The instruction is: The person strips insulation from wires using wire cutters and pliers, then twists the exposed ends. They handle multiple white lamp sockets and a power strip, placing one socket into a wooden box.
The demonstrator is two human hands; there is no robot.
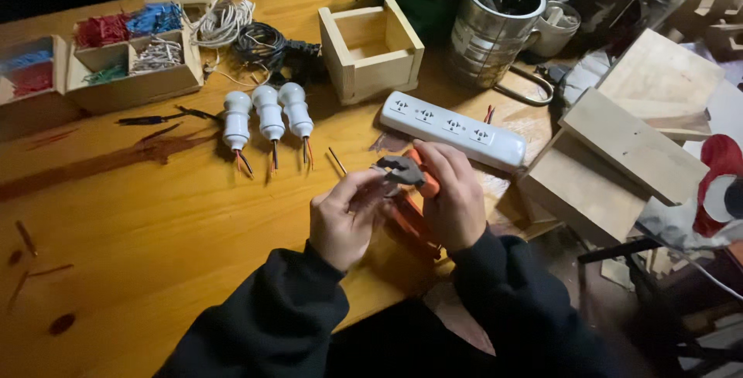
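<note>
My right hand [453,200] grips orange-handled pliers [410,173], whose dark jaws point left toward my left hand [344,219]. My left hand's fingers are pinched at the jaws on something small that I cannot make out. Both hands hover over the near right part of the wooden table [155,215]. A thin loose wire piece [337,160] lies just beyond my left hand. Three white lamp holders [268,115] with short wire tails lie in a row to the upper left.
A white power strip [453,130] lies just beyond my hands. Behind it stand an open wooden box [371,49] and a metal mug [491,26]. Compartment boxes with coloured wire bits [128,57], wire coils [248,34], and stacked wooden boards [635,138] are around.
</note>
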